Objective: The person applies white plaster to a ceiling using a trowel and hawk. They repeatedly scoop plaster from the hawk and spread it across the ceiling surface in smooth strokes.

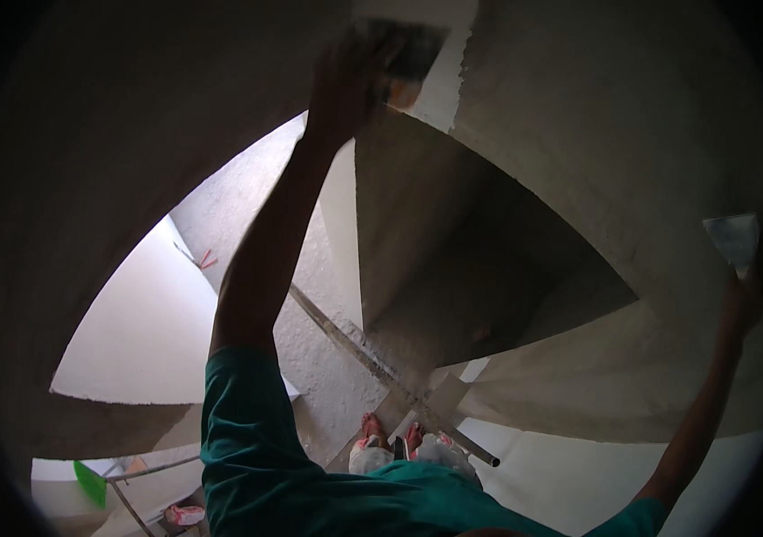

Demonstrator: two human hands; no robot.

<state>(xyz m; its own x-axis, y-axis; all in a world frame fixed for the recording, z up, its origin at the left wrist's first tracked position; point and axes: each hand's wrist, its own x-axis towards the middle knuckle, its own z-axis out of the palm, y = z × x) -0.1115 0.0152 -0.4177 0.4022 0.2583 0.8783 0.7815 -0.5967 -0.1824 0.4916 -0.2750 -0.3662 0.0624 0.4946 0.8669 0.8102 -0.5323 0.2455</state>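
My left hand [345,85] is raised high, its fingers wrapped round a wide dark finishing trowel [415,52] with an orange part at its lower edge. The trowel's blade lies against the wall, where a pale strip [442,94] borders a greyer coat with a ragged edge. Motion blurs this hand and tool a little. Far out on the right, my right hand [743,302] grips a putty knife [733,234] by its handle. Its light, flared metal blade points up, near the grey wall [569,98]; whether it touches the wall I cannot tell.
Below me my bare feet [372,428] stand on a plank [442,398], beside a long metal pole [345,345] crossing at a slant. Openings with sharp edges show a bright floor and a dark wall [480,259]. A green object [89,483] and thin bars lie at lower left.
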